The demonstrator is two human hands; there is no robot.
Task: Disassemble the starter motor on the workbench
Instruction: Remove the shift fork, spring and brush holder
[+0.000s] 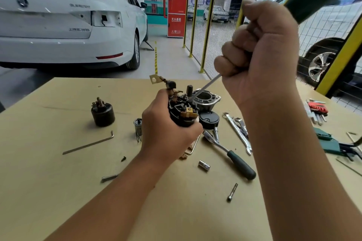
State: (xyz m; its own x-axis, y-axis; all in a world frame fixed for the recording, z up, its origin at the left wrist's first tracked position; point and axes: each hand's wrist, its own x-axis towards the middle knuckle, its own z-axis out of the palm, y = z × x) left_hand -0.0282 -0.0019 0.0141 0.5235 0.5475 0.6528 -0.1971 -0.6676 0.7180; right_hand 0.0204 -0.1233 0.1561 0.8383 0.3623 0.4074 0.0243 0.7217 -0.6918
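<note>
2 hands busy: left hand point(168, 133) grips black round motor body point(183, 112); right hand point(260, 55) fists steel-shafted screwdriver point(205, 87).

We are in a car repair workshop: a white car point(64, 17) with its tail lamp removed stands on the floor, yellow mesh fencing point(207, 23) divides bays, and wrenches point(238, 131) and a ratchet point(229, 152) lie on the table point(58, 191).

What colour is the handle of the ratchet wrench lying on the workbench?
Dark green, on the ratchet wrench handle, seen in the head view.
</note>
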